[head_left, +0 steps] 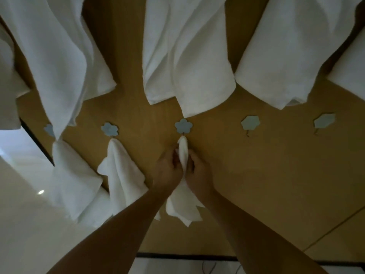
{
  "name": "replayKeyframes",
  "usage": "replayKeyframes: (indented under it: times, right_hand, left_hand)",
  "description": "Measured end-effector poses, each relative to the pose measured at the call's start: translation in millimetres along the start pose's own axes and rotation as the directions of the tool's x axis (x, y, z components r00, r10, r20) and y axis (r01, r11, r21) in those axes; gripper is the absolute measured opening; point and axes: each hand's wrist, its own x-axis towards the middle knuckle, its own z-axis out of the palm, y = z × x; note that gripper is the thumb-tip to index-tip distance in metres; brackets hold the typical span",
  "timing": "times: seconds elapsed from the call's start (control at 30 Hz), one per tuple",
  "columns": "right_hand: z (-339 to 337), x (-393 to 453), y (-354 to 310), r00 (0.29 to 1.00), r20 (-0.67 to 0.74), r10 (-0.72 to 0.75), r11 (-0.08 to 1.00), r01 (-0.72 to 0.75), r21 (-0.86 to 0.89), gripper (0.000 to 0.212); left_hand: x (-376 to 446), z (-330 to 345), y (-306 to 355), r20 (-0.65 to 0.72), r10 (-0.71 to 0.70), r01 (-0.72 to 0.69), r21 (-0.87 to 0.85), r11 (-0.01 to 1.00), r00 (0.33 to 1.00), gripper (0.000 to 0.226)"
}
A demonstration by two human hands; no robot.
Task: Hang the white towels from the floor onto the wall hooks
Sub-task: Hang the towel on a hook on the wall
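Note:
A small white towel (183,151) hangs from the middle blue flower-shaped hook (183,125) on the brown wall. My left hand (166,171) and my right hand (197,171) pinch the towel's bunched top just below the hook, one on each side. The towel's lower part (181,210) drops between my forearms. To the left, two more white towels (122,175) (73,178) hang from flower hooks (109,129) (49,129).
Two bare flower hooks (250,122) (324,120) sit to the right on the wall. A row of larger white towels (187,56) hangs above. A pale surface (23,224) lies at the left, and a dark strip (177,255) runs along the wall's bottom.

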Motion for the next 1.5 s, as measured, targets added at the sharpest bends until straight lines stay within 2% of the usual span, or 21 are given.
replayKeyframes:
  times: [0.03, 0.1, 0.17, 0.23, 0.3, 0.37, 0.47, 0.57, 0.7, 0.83, 0.93, 1.03, 1.2, 1.33, 1.5]
  right_hand:
    - [0.4, -3.0, -2.1, 0.987, 0.081, 0.138, 0.987, -0.144, 0.073, 0.024]
    - [-1.5, -8.6, -0.5, 0.885, 0.283, 0.371, 0.904, -0.414, 0.11, 0.026]
    - [-9.3, -13.7, 1.6, 0.782, 0.428, 0.453, 0.846, -0.529, 0.072, 0.03]
    - [-17.8, -17.6, 1.4, 0.735, 0.481, 0.478, 0.826, -0.562, 0.039, 0.033]
    - [-24.8, -20.7, -3.6, 0.752, 0.445, 0.486, 0.843, -0.538, -0.012, 0.032]
    - [-30.2, -21.5, -11.2, 0.807, 0.358, 0.471, 0.873, -0.485, -0.055, 0.033]
    - [-43.3, -26.4, -27.9, 0.842, 0.247, 0.48, 0.877, -0.466, -0.114, 0.04]
    - [-58.7, -43.2, -46.7, 0.877, 0.151, 0.456, 0.88, -0.42, -0.222, 0.044]
    - [-82.1, -84.4, -75.8, 0.909, -0.001, 0.416, 0.81, -0.371, -0.455, 0.048]
    - [-122.7, -147.9, -103.0, 0.89, -0.126, 0.437, 0.668, -0.415, -0.617, 0.053]
    - [-163.0, -211.4, -127.7, 0.843, -0.243, 0.481, 0.555, -0.507, -0.66, 0.055]
    - [-205.0, -282.1, -155.8, 0.77, -0.386, 0.507, 0.404, -0.609, -0.683, 0.055]
    - [-275.9, -421.9, -211.5, 0.608, -0.608, 0.51, 0.204, -0.772, -0.601, 0.048]
    - [-324.5, -552.9, -269.5, 0.468, -0.751, 0.465, 0.09, -0.869, -0.486, 0.054]
    - [-365.2, -740.7, -351.6, 0.224, -0.873, 0.434, -0.089, -0.953, -0.289, 0.054]
  left_hand:
    - [-2.1, 2.4, -0.8, 0.071, -0.104, 0.107, -0.04, 0.993, 0.992, 0.023]
    - [-5.9, 2.9, -8.2, 0.201, -0.244, 0.261, -0.067, 0.963, 0.949, 0.026]
    - [-5.2, -3.8, -14.0, 0.307, -0.236, 0.254, -0.019, 0.967, 0.922, 0.035]
    - [2.0, -11.5, -14.5, 0.353, -0.175, 0.156, 0.084, 0.984, 0.919, 0.035]
    - [8.3, -19.1, -11.3, 0.332, -0.134, 0.097, 0.127, 0.987, 0.934, 0.032]
    - [10.6, -30.7, -7.2, 0.276, -0.107, 0.083, 0.098, 0.992, 0.955, 0.031]
    - [10.2, -51.6, -2.8, 0.215, 0.087, -0.114, 0.112, 0.987, 0.973, 0.031]
    - [2.0, -69.2, 4.7, 0.241, 0.306, -0.324, 0.04, 0.945, 0.921, 0.028]
    - [-18.1, -83.8, 17.9, 0.317, 0.466, -0.474, -0.057, 0.879, 0.826, 0.029]
    - [-57.4, -82.7, 47.4, 0.425, 0.605, -0.591, -0.184, 0.786, 0.673, 0.034]
    - [-103.2, -77.9, 87.0, 0.49, 0.677, -0.663, -0.238, 0.71, 0.549, 0.038]
    - [-161.6, -75.1, 132.9, 0.506, 0.769, -0.716, -0.357, 0.6, 0.391, 0.035]
    - [-290.5, -85.5, 221.0, 0.486, 0.853, -0.691, -0.552, 0.467, 0.188, 0.043]
    - [-417.1, -114.8, 293.2, 0.424, 0.905, -0.66, -0.673, 0.334, 0.025, 0.046]
    - [-603.8, -185.8, 361.9, 0.352, 0.913, -0.591, -0.789, 0.17, -0.208, 0.047]
